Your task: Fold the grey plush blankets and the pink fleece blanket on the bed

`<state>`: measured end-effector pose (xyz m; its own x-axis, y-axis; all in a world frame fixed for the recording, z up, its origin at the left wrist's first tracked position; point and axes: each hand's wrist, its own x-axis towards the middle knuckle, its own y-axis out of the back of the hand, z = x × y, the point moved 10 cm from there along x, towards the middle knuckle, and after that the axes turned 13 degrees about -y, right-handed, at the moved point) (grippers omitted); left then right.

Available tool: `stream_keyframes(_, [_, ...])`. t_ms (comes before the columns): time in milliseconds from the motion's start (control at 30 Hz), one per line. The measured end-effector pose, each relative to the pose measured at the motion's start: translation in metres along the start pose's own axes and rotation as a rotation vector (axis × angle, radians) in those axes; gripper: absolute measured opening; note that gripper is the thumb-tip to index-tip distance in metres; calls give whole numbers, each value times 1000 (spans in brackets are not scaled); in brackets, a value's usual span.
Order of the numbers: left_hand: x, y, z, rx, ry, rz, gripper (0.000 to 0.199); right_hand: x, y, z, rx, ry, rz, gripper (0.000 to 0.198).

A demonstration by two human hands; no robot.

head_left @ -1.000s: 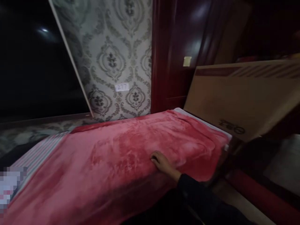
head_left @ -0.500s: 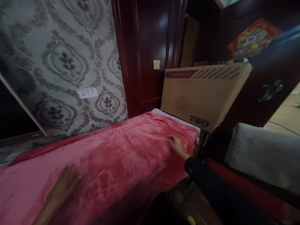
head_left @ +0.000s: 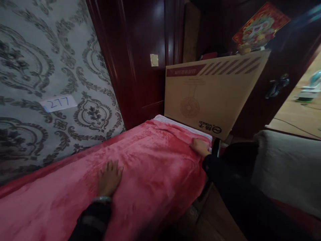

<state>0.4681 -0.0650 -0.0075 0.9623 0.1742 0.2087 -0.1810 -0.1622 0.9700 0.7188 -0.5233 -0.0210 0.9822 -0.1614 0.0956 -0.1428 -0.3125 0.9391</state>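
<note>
Both your left hand (head_left: 109, 180) and right hand (head_left: 200, 146) are at the red blanket (head_left: 152, 170); your left lies palm down, fingers spread; your right has its fingers bent near the far end, and whether it grips, one cannot tell; the blanket stretches beneath and between them, over a striped sheet (head_left: 185, 126); beyond the far end stands a cardboard box (head_left: 213, 90); patterned wallpaper (head_left: 96, 117) bears a paper label (head_left: 59, 103) reading 277
</note>
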Motion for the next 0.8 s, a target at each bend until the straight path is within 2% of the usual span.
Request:
stream_keyframes(133, [-4, -3, 6, 72, -15, 38, 56, 16, 11, -1, 20, 8, 101, 36])
stream_keyframes(200, [-4, -4, 6, 93, -15, 35, 56, 25, 16, 5, 36, -32, 143, 36])
stream_keyframes(300, [-4, -5, 4, 104, 4, 17, 57, 39, 6, 19, 8, -153, 49, 39])
stream_keyframes(400, [-4, -4, 4, 97, 3, 22, 57, 53, -5, 13, -18, -178, -46, 44])
stream_keyframes(500, [-4, -4, 5, 93, -22, 47, 58, 71, -8, -15, 1, -103, -80, 41])
stream_keyframes(600, [-3, -8, 2, 87, -20, 44, 58, 84, -16, -56, 42, 27, -131, 37])
stream_keyframes(667, [-3, -12, 0, 86, -8, 31, 59, 89, -23, -84, 78, 123, -154, 41])
stream_keyframes(800, [-3, -20, -5, 79, 29, -3, 61, 104, -28, -123, 123, 216, -112, 47])
